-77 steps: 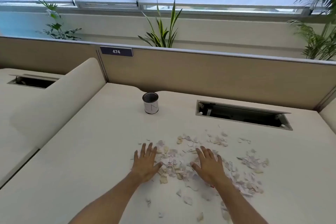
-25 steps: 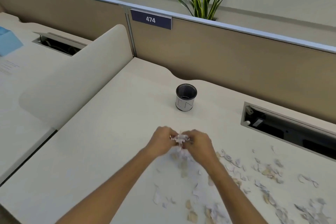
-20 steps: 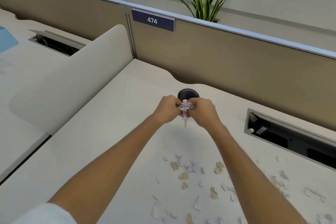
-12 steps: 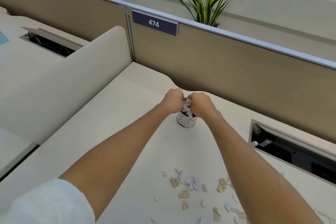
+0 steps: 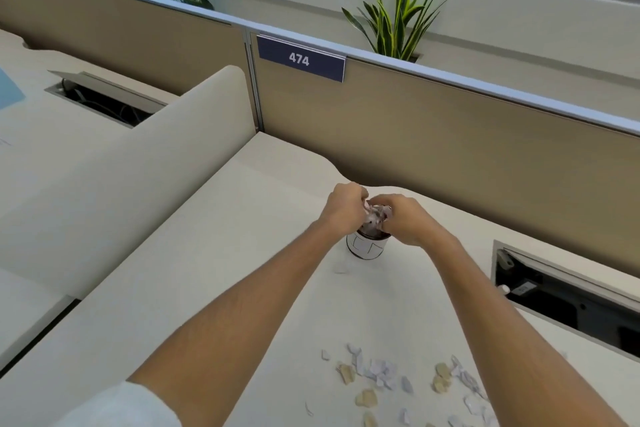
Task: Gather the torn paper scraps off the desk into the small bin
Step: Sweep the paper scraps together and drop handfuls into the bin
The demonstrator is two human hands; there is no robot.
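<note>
Left hand [image 5: 343,206] and right hand [image 5: 403,218] clutch scraps [image 5: 375,217], seemingly hiding bin [image 5: 367,248] rim.

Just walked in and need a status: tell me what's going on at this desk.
A person is clearing torn paper off the desk. Both hands, left hand and right hand, hold a bunch of scraps together right over the small bin. More loose scraps lie on the desk nearer the person, so the job isn't finished.
</note>
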